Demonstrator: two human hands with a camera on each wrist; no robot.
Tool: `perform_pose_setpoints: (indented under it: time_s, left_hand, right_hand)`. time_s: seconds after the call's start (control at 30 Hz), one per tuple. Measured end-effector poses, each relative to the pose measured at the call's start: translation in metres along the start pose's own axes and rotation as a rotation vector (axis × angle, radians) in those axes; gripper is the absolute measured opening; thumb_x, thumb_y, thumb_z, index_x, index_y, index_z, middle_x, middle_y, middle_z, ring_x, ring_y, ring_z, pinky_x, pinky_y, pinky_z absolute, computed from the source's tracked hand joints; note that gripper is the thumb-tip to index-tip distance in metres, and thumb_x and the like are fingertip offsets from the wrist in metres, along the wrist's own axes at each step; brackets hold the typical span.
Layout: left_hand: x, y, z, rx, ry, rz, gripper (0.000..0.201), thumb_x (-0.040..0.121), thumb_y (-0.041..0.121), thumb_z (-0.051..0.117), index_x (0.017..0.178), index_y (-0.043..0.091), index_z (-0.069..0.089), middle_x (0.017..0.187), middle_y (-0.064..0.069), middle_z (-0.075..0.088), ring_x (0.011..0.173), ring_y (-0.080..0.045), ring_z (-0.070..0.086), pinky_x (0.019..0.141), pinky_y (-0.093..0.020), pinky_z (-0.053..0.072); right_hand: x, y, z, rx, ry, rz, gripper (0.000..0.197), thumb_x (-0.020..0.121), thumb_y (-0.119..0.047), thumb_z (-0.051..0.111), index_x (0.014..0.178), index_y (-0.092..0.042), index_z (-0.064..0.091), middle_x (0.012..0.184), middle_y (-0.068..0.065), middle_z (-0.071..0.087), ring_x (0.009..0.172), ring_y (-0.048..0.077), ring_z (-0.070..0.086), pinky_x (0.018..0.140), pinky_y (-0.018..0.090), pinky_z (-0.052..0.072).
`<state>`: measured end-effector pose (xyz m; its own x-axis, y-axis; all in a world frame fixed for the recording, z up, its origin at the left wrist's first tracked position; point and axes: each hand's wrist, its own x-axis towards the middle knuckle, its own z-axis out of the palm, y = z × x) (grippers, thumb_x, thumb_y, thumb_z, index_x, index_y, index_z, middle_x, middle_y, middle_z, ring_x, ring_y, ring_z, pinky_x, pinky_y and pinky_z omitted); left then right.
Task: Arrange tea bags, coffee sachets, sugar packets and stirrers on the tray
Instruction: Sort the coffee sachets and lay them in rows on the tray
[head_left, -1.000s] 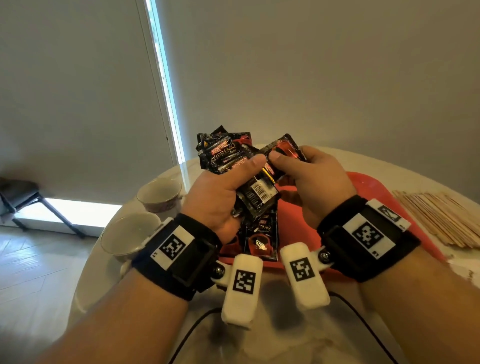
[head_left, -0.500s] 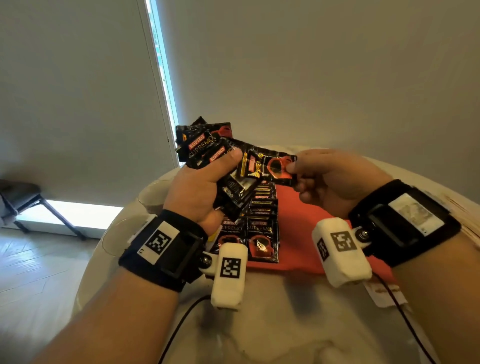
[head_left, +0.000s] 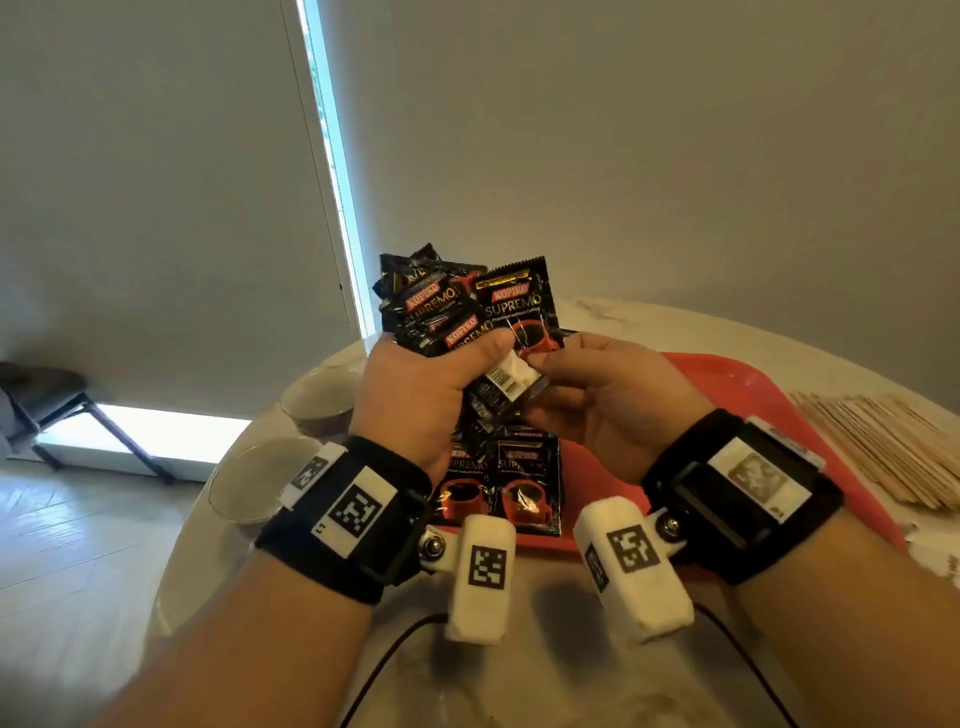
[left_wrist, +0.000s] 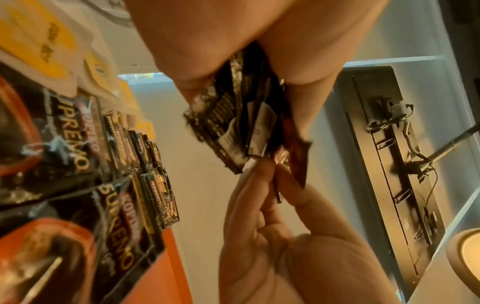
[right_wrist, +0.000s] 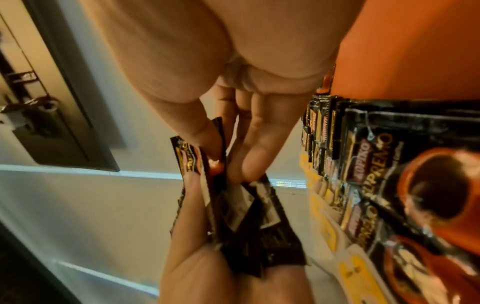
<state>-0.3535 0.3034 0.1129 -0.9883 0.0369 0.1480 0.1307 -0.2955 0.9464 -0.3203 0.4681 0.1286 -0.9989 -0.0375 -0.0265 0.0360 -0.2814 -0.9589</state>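
Black foil coffee sachets (head_left: 441, 312) are fanned in the left hand (head_left: 415, 395), fingers curled round them as a ready stock above the red tray (head_left: 727, 384). One sachet (head_left: 524, 306) is pinched at its lower edge by the right hand (head_left: 608, 400), probably for laying beside the rows of sachets (head_left: 524, 483) already at the tray's 7 o'clock corner. Wooden stirrers (head_left: 878, 447) lie at 3 o'clock on the pale round bench (head_left: 519, 675), two cups (head_left: 260, 483) at 9 o'clock. Grey walls are seen beyond.

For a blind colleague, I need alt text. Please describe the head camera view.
The left hand grips a bunch of coffee sachets above a red tray, and the right hand pinches one sachet from it. More sachets lie in rows on the tray; wooden stirrers lie to its right.
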Motion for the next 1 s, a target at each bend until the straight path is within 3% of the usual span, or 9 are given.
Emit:
perform_pose_setpoints:
  time_s: [0.13,0.27,0.37,0.47,0.57,0.67,0.77,0.87,1.0]
  left_hand:
    - [0.002,0.001,-0.007,0.068,-0.13,-0.004,0.041,0.081,-0.001,0.082,0.121,0.001,0.071,0.109,-0.021,0.077,0.1,-0.04,0.077,0.089,-0.063,0.06]
    - [-0.003,0.003,-0.004,0.102,-0.241,-0.043,0.042,0.081,-0.01,0.076,0.122,0.0,0.07,0.111,-0.024,0.076,0.103,-0.042,0.075,0.092,-0.064,0.058]
    - [-0.006,0.005,-0.002,0.112,-0.251,-0.057,0.04,0.082,-0.011,0.074,0.121,0.0,0.07,0.111,-0.023,0.076,0.102,-0.04,0.076,0.091,-0.059,0.06]
    - [-0.003,0.002,-0.003,0.075,-0.211,-0.083,0.039,0.083,-0.008,0.076,0.12,0.001,0.072,0.111,-0.023,0.077,0.102,-0.041,0.076,0.092,-0.063,0.059]
    - [0.0,0.0,-0.003,0.013,-0.124,-0.109,0.041,0.083,-0.005,0.078,0.123,0.001,0.07,0.112,-0.023,0.077,0.102,-0.043,0.076,0.089,-0.063,0.06]
    - [0.002,-0.002,-0.001,-0.038,-0.075,-0.125,0.044,0.083,0.0,0.082,0.125,0.002,0.068,0.113,-0.022,0.077,0.102,-0.042,0.076,0.09,-0.064,0.059]
    - [0.004,-0.004,0.001,-0.061,0.006,-0.141,0.042,0.083,0.003,0.083,0.122,0.002,0.068,0.108,-0.018,0.078,0.096,-0.038,0.078,0.086,-0.063,0.061]
    - [0.006,-0.005,0.0,-0.052,0.05,-0.145,0.042,0.083,0.005,0.084,0.122,0.003,0.069,0.107,-0.017,0.079,0.095,-0.037,0.078,0.085,-0.063,0.062]
    - [0.009,-0.003,-0.002,-0.063,0.08,-0.166,0.041,0.082,0.006,0.084,0.121,0.004,0.069,0.105,-0.015,0.08,0.092,-0.034,0.079,0.082,-0.058,0.064]
  right_hand:
    - [0.0,-0.002,-0.001,-0.203,-0.014,-0.063,0.022,0.091,-0.003,0.064,0.113,-0.006,0.063,0.094,0.009,0.075,0.08,0.021,0.072,0.065,0.034,0.059]
    - [0.001,-0.008,-0.001,-0.117,0.092,-0.176,0.016,0.094,-0.014,0.067,0.107,-0.005,0.069,0.098,0.012,0.075,0.083,0.024,0.072,0.07,0.042,0.059]
    - [0.005,-0.008,-0.004,-0.022,0.15,-0.092,0.032,0.095,-0.03,0.068,0.113,-0.005,0.071,0.107,0.016,0.076,0.089,0.032,0.073,0.077,0.047,0.058]
    - [0.007,-0.009,-0.009,-0.036,0.14,-0.076,0.037,0.096,-0.038,0.067,0.115,-0.007,0.071,0.105,0.014,0.077,0.088,0.029,0.074,0.077,0.045,0.061]
    - [0.003,-0.013,-0.012,-0.25,0.031,-0.108,0.011,0.094,-0.013,0.068,0.104,-0.008,0.072,0.087,0.006,0.077,0.076,0.019,0.073,0.074,0.038,0.061]
    - [0.004,-0.018,-0.021,-0.27,0.067,-0.103,0.013,0.088,0.007,0.067,0.091,-0.005,0.068,0.083,0.009,0.076,0.07,0.019,0.074,0.059,0.029,0.059]
    - [0.021,-0.023,-0.041,-0.187,0.258,-0.083,0.012,0.089,0.001,0.07,0.091,-0.01,0.067,0.077,0.005,0.074,0.06,0.013,0.068,0.051,0.023,0.054]
    - [0.053,-0.021,-0.072,-0.121,0.454,0.04,0.013,0.093,-0.003,0.066,0.088,-0.015,0.066,0.072,0.0,0.068,0.056,0.008,0.058,0.048,0.02,0.048]
    - [0.09,-0.01,-0.102,-0.319,0.536,0.189,0.005,0.092,0.002,0.065,0.091,-0.002,0.069,0.072,0.009,0.066,0.06,0.016,0.059,0.058,0.028,0.047]
